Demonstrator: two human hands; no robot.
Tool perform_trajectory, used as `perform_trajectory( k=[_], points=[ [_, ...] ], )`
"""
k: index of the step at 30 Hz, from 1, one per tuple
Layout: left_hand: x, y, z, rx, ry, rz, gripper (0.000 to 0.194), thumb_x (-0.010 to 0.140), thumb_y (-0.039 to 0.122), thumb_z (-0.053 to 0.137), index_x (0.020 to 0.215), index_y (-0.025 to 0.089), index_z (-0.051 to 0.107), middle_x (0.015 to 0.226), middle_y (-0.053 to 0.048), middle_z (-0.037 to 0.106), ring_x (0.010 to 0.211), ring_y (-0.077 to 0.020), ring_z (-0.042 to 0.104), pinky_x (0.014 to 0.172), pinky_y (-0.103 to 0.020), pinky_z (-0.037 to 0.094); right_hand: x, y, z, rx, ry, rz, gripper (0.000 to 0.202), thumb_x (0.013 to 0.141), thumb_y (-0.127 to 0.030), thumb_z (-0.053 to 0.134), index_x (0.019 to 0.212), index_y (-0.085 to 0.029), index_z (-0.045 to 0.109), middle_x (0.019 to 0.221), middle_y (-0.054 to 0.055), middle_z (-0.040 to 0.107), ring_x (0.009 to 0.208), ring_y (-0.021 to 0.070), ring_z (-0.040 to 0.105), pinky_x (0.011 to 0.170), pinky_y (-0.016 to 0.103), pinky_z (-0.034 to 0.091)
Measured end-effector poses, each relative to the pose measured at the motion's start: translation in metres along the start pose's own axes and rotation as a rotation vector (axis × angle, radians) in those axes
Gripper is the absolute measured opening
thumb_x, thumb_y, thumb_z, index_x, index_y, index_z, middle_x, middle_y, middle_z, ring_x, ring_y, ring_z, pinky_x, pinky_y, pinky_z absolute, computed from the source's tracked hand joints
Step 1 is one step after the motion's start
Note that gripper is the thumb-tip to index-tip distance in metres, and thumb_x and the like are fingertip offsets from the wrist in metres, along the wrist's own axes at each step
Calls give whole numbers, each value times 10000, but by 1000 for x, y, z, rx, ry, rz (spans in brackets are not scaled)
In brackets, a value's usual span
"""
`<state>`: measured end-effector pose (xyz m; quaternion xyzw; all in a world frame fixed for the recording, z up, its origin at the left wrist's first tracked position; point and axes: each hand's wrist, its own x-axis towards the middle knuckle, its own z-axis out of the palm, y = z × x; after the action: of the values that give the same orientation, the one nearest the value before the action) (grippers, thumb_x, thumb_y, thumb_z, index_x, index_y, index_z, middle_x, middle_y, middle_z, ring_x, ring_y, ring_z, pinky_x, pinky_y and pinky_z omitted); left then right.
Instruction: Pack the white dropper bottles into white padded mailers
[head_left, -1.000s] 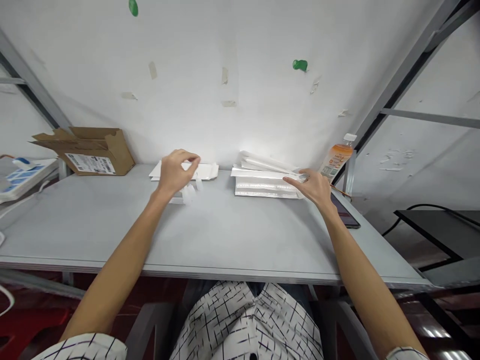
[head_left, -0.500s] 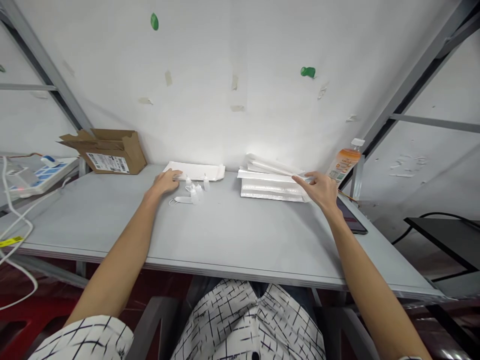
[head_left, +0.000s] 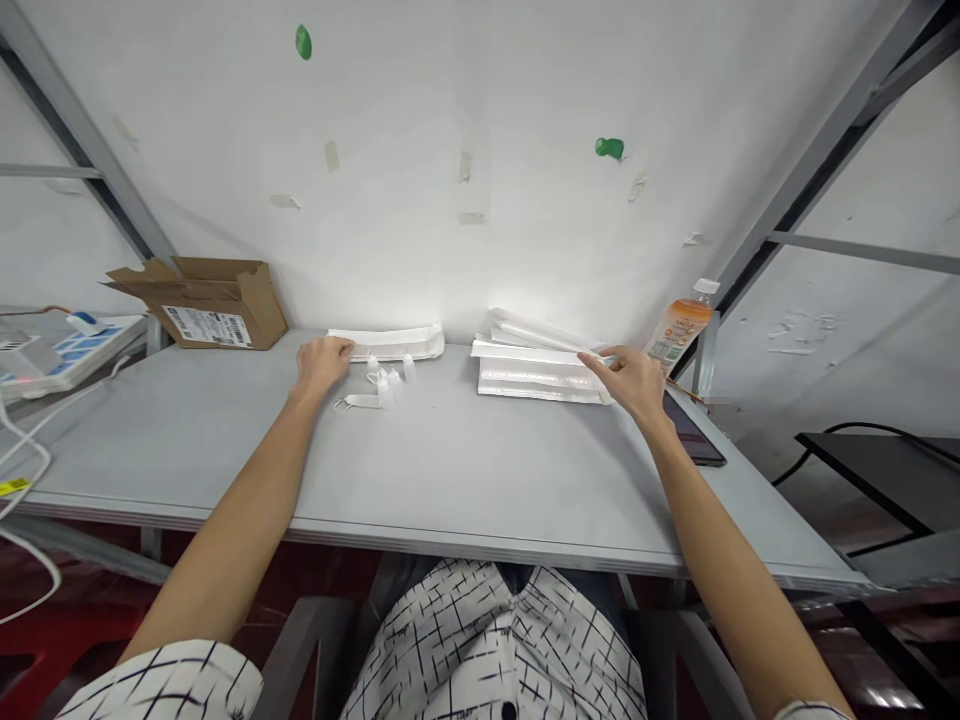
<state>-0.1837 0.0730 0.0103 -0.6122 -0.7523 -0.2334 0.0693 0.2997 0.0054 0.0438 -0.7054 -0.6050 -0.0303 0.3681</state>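
Observation:
A flat white padded mailer (head_left: 405, 345) lies against the wall at the back left. My left hand (head_left: 322, 365) has its fingers closed on the mailer's left end. Just in front of it are several small white squeeze bottles (head_left: 385, 390), some standing and some lying down. Further right is a loose stack of white bubble mailers (head_left: 536, 378), its sheets overlapping and slightly fanned. At the stack's right end, my right hand (head_left: 634, 382) pinches an edge between thumb and fingers.
An open cardboard box (head_left: 214, 305) stands at the back left, beside a power strip (head_left: 71, 355) with white cables. An orange drink bottle (head_left: 679, 328) leans at the back right, behind a dark phone or tablet (head_left: 694, 432). The grey table (head_left: 480, 480) ends before my lap.
My left fingers have gone from resting on the left mailer to gripping its end, and its near edge looks tipped. My right hand stays at the stack. The view has shifted slightly.

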Motion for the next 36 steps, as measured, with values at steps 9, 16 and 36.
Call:
perform_trajectory(
  k=[9,16,36],
  points=[
    [-4,8,-11,64,145,-95,339,889,318,463,1041,217,748,959,-150,738,956,-333,637,730,-375,410,0,4,4,33,83,-36,619,797,-755,526,911,-192,757,671,66,686,724,269,668,737,377,477],
    [-9,19,-33,-125,386,-122,338,929,316,442,1108,233,716,1131,-100,729,1033,-290,637,806,-354,421,-12,-37,16,163,111,-172,590,849,-705,479,860,-175,739,665,70,682,659,227,667,719,341,490],
    [-10,22,-42,-246,385,-205,320,928,320,468,1061,196,731,973,-116,729,908,-273,626,777,-335,396,-62,-234,111,146,-432,-590,496,785,-619,701,1068,-212,691,1043,85,641,849,218,625,675,298,424]
  ],
)
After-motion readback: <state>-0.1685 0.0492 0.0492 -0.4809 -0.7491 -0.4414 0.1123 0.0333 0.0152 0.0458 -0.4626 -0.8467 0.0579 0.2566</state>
